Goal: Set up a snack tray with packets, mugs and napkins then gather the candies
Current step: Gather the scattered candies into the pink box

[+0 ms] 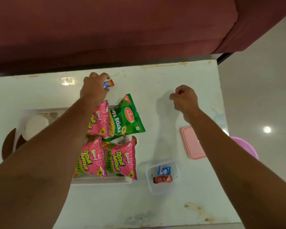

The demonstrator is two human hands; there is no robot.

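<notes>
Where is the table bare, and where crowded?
Bare: near edge of the table, below tray and tub; also the middle strip between packets and pink lid. Crowded: the tray, packed with packets and overhung by the left hand.

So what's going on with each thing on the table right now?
Left hand: closed on a blue and orange candy.
Right hand: fisted, something red just peeking out.
Clear box: open, two candies inside.
Pink lid: off, flat on the table.
Tray: filled with snack packets.
Green packet: sealed, hanging over the tray's edge.
</notes>
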